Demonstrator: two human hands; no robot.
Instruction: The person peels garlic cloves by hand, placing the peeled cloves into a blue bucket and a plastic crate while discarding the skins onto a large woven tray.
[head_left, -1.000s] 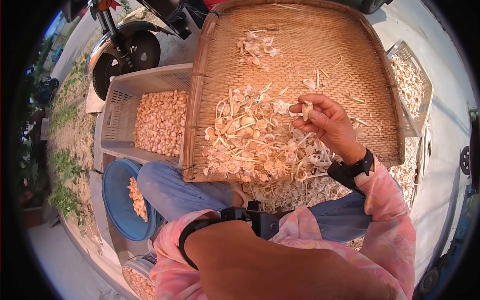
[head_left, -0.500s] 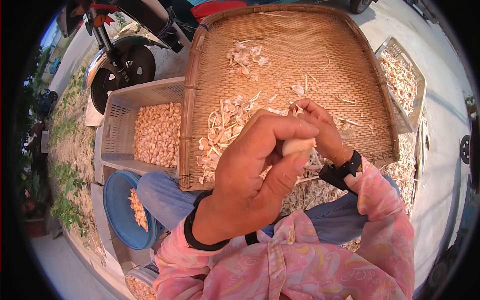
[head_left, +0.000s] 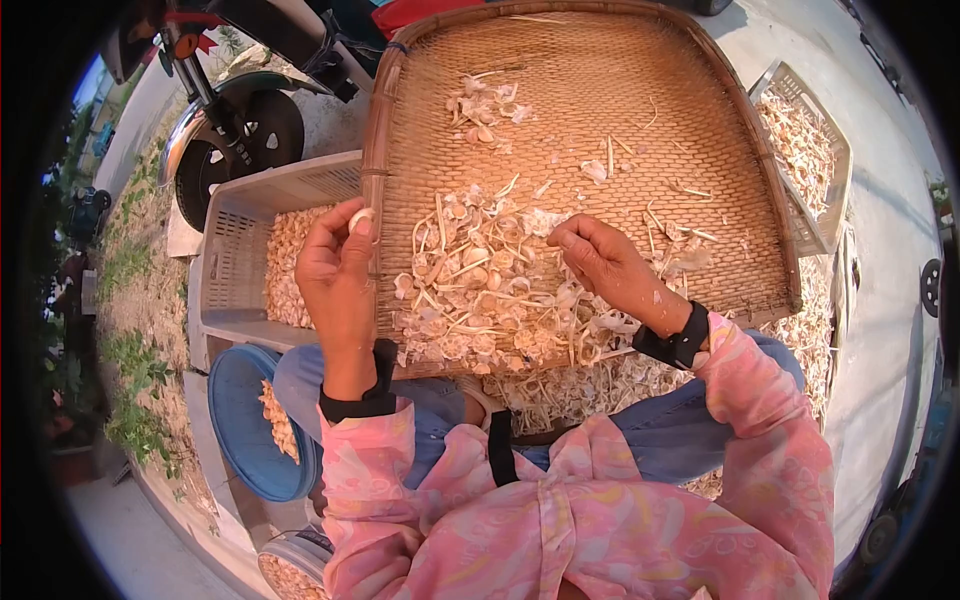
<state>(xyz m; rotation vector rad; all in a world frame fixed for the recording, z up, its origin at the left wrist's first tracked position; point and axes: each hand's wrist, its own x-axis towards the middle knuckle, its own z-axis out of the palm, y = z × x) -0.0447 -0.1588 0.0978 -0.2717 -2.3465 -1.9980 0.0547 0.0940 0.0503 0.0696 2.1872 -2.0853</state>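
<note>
My left hand is over the left rim of the woven bamboo tray, beside the crate of cloves. Its thumb and fingers pinch a pale garlic clove. My right hand is above the middle of the tray, fingertips pressed together on a papery bit of garlic skin. Below and between the hands spreads a heap of garlic skins and dry stalks. A smaller pile of skins lies farther back on the tray.
A plastic crate of garlic cloves stands left of the tray. Nearer me is a blue bucket with cloves. A second crate at right holds skins. More skins lie below the tray. A vehicle wheel stands at back left.
My left hand has moved left and away from me with the clove, from in front of the tray to its left rim. My right hand has shifted slightly left and lower over the heap.
</note>
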